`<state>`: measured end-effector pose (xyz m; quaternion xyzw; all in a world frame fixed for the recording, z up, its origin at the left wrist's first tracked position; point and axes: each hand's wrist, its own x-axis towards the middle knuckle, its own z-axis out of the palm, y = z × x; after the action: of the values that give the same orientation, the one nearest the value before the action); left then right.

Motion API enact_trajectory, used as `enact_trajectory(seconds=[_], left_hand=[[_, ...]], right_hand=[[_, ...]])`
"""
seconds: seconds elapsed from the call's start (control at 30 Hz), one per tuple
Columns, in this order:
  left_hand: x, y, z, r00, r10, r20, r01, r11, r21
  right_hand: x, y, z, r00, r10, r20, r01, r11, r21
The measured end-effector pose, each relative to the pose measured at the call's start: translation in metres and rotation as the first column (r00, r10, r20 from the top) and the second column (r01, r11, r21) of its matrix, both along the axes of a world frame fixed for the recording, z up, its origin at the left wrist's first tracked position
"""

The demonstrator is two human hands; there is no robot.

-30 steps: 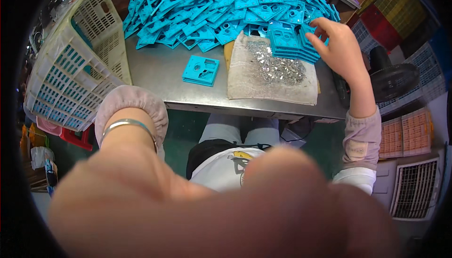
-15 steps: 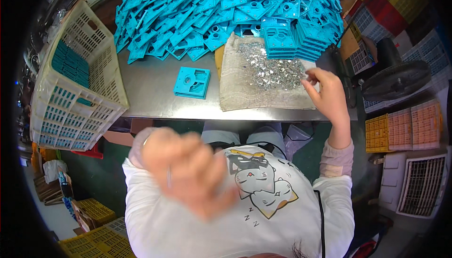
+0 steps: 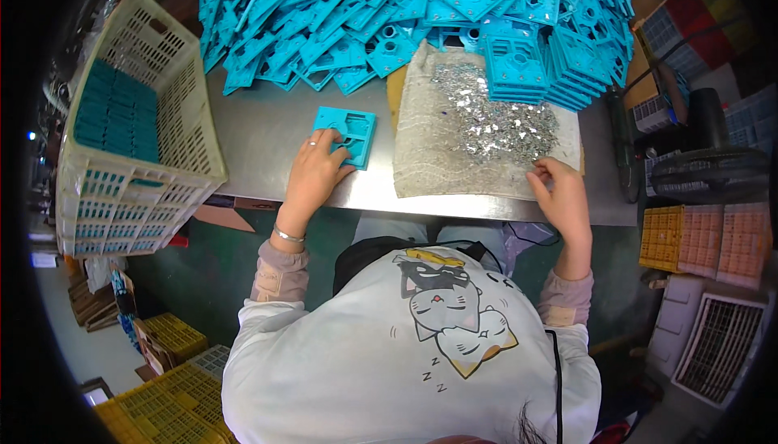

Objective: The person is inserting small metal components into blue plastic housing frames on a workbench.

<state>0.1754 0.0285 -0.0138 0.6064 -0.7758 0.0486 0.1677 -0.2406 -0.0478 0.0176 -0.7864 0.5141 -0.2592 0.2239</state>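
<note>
My left hand (image 3: 318, 168) rests on a small stack of turquoise plastic plates (image 3: 356, 125) on the metal table, its fingers apart over the near-left part of the top plate. My right hand (image 3: 561, 193) is at the near right edge of a beige cloth (image 3: 421, 156). Its thumb and index fingertip come together beside a spread of small shiny metal pieces (image 3: 494, 124); anything between them is too small to make out. Neat stacks of the same turquoise plates (image 3: 516, 67) stand at the cloth's far edge.
A large heap of turquoise plates (image 3: 324, 27) covers the back of the table (image 3: 251, 132). On the left a cream plastic crate (image 3: 207, 140) holds rows of turquoise plates. A dark fan (image 3: 697, 172) stands at right, above orange crates (image 3: 701, 237).
My left hand has gone from a blurred position before my chest forward onto the small stack of plates. My right hand has drawn slightly nearer along the cloth's right edge. The view has shifted a little.
</note>
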Motion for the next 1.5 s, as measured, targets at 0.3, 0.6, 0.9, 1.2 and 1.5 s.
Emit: enact_trajectory(seconds=[0.3, 0.6, 0.9, 1.2, 1.5], left_hand=[[0.036, -0.005, -0.017, 0.714, 0.175, -0.678, -0.191, 0.98, 0.051], [0.027, -0.021, 0.0, 0.062, -0.074, -0.995, -0.492, 0.866, -0.095], [-0.044, -0.045, -0.008, -0.397, 0.209, -0.894, -0.038, 0.969, 0.244], [-0.038, -0.059, -0.038, -0.196, 0.412, -0.89, 0.055, 0.911, 0.409], [-0.054, -0.043, -0.035, 0.687, 0.331, -0.647, -0.273, 0.943, 0.193]], right_hand=[[0.025, -0.003, -0.027, 1.0, 0.006, 0.021, -0.005, 1.0, -0.019], [0.084, -0.037, -0.043, 0.997, 0.06, -0.057, -0.071, 0.975, -0.211], [0.139, 0.019, -0.055, 0.934, 0.279, -0.224, -0.31, 0.944, -0.116], [0.102, 0.014, -0.046, 0.938, 0.345, -0.025, -0.343, 0.917, -0.204], [0.124, -0.06, -0.041, 0.986, 0.169, -0.005, -0.163, 0.94, -0.299]])
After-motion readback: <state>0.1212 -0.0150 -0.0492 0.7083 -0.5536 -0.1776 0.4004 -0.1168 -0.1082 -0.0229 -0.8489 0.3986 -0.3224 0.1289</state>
